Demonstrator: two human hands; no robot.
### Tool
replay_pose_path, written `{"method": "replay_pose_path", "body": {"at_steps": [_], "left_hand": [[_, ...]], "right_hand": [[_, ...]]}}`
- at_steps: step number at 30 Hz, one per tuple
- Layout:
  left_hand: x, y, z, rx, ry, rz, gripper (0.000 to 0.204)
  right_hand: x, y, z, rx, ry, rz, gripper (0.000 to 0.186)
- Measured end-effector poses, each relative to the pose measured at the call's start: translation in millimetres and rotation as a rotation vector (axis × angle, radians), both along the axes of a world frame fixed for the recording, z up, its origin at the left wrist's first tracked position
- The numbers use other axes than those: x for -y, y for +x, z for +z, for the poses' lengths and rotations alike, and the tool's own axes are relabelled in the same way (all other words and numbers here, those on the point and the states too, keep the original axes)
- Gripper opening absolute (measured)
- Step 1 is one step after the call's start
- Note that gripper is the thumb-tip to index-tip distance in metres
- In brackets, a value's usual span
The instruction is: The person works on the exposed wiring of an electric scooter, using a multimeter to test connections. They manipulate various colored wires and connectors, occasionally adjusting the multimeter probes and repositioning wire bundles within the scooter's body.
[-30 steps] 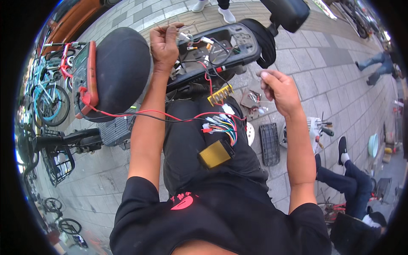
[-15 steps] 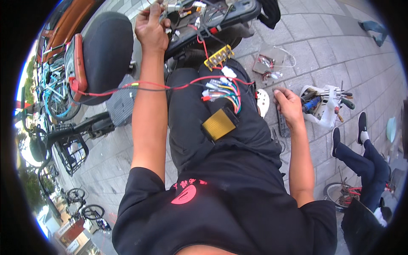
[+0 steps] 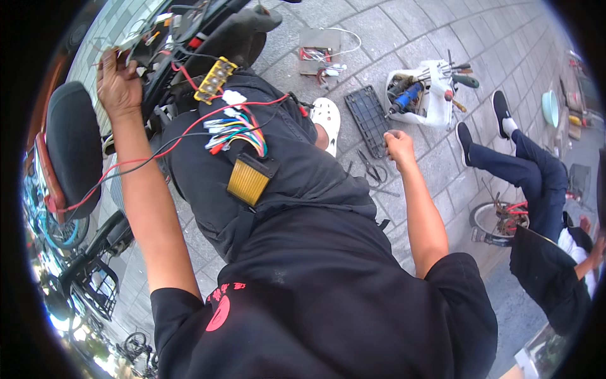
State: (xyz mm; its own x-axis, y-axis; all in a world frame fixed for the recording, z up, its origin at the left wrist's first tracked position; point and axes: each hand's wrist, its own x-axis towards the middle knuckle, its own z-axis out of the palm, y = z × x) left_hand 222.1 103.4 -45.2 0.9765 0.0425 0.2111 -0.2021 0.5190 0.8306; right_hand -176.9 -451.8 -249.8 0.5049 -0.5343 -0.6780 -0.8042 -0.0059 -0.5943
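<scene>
My left hand (image 3: 120,85) is raised to the opened body of an electric scooter or bike (image 3: 165,76), its fingers closed beside loose wires; what they pinch is too small to make out. My right hand (image 3: 399,148) hangs over the paving with curled fingers, next to a black plastic cover (image 3: 367,120); anything inside them is hidden. On my lap rests a gold finned controller box (image 3: 247,180) with a bundle of coloured wires (image 3: 237,134) and white plugs. A yellow terminal block (image 3: 216,79) sits above my knee, and a long red cable (image 3: 189,129) crosses my left forearm.
A white tool basket (image 3: 435,104) holds a blue power tool and several screwdrivers. Scissors (image 3: 374,169) and a clear bag of small parts (image 3: 319,54) lie on the paving. A black seat (image 3: 74,142) stands at left. Another person's legs (image 3: 527,167) extend at right, near a bicycle wheel (image 3: 495,221).
The view has swung right, so the scooter sits further left and the tool basket nearer the middle. My right hand's fingers have curled in more, beside the black cover. My left hand stays by the wires.
</scene>
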Motion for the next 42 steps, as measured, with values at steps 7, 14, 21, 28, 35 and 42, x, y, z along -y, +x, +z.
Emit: {"method": "replay_pose_path", "body": {"at_steps": [7, 14, 21, 28, 35, 42], "left_hand": [[-10.6, -21.3, -26.0, 0.762, 1.946, 0.809, 0.027], [49.5, -49.6, 34.6, -0.12, 0.032, 0.161, 0.023], [42.9, -47.5, 30.3, -0.107, -0.007, 0.111, 0.026], [50.3, -40.6, 31.6, -0.094, 0.019, 0.09, 0.028], [32.9, -21.5, -1.1, 0.135, 0.453, 0.161, 0.023], [35.8, -37.7, 26.2, -0.091, 0.051, 0.089, 0.023]], "right_hand": [[-14.5, -74.1, -98.0, 0.039, 0.237, -0.13, 0.041], [-36.2, 29.9, -69.2, 0.238, 0.158, 0.194, 0.029], [-127.5, 142.7, 158.3, 0.758, -0.03, 0.515, 0.03], [-163.6, 137.3, 201.9, 0.711, -0.083, 0.626, 0.031], [-151.6, 120.0, 187.8, 0.528, -0.014, 0.861, 0.074], [-150.0, 119.0, 185.2, 0.446, 0.187, 0.93, 0.068]]}}
